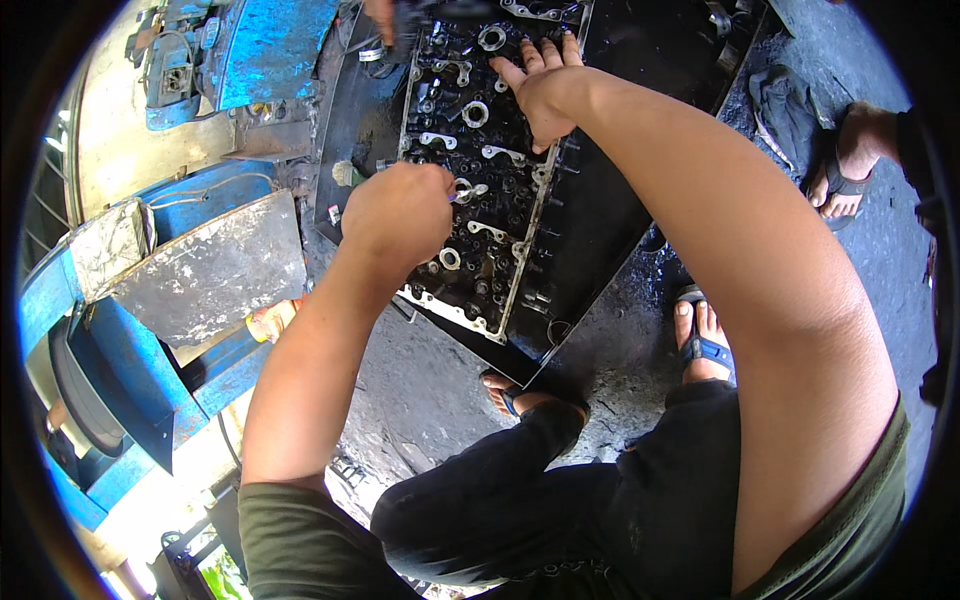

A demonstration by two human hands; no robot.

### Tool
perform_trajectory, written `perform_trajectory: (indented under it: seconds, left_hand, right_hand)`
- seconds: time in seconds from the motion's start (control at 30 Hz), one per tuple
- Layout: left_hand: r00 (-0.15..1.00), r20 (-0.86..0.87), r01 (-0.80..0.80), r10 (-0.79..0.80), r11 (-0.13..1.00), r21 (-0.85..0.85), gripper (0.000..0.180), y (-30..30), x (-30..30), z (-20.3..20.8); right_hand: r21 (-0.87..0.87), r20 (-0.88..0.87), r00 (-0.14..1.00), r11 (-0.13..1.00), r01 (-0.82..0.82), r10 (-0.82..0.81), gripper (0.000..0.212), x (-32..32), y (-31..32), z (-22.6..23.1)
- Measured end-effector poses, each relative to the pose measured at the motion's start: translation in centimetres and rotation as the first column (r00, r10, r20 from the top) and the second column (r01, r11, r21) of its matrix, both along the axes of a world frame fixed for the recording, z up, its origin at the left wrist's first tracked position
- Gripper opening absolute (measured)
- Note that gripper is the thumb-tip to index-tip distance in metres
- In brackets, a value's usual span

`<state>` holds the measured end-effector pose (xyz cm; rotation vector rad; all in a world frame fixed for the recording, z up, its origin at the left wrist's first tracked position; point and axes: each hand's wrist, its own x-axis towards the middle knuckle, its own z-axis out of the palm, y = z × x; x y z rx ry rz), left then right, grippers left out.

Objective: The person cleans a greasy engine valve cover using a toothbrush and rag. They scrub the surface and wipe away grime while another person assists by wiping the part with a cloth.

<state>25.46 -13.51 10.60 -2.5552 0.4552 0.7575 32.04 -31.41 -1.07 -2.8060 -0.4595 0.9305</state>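
An oily black engine cylinder head (480, 255) with a pale rim, bright ring-shaped faces and small bracket-like pads lies in front of me. Over its left edge, my left hand (398, 215) is closed in a fist. A small purple bit (453, 196) shows at its thumb side, next to a bright metal piece (470, 190); the rest of what it grips is hidden. My right hand (545, 85) rests on the far right part of the cylinder head, fingers spread, holding nothing. Another person's hand (380, 18) reaches in at the far left, partly cut off.
A dark metal tray (600, 190) lies under the cylinder head. A brush-like thing (347, 173) sits left of my fist. Blue machinery (275, 50) and a worn metal plate (220, 270) stand at left. A dark cloth (785, 110) and another person's sandalled foot (845, 185) are at right.
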Motion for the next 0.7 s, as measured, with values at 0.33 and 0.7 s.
perform_trajectory:
  seconds: [0.33, 0.7]
  left_hand:
    - [0.978, -0.135, 0.167, -0.162, 0.986, 0.026, 0.021, -1.1, 3.1, 1.2]
    - [0.984, -0.170, 0.050, -0.061, 0.997, -0.065, 0.019, 0.4, 4.2, 1.1]
  right_hand:
    - [0.032, -0.017, 1.000, 0.999, -0.015, 0.015, 0.137, 0.2, -0.2, 0.4]
    - [0.062, -0.043, 0.999, 0.998, -0.001, 0.003, 0.133, 0.0, -0.7, 0.9]
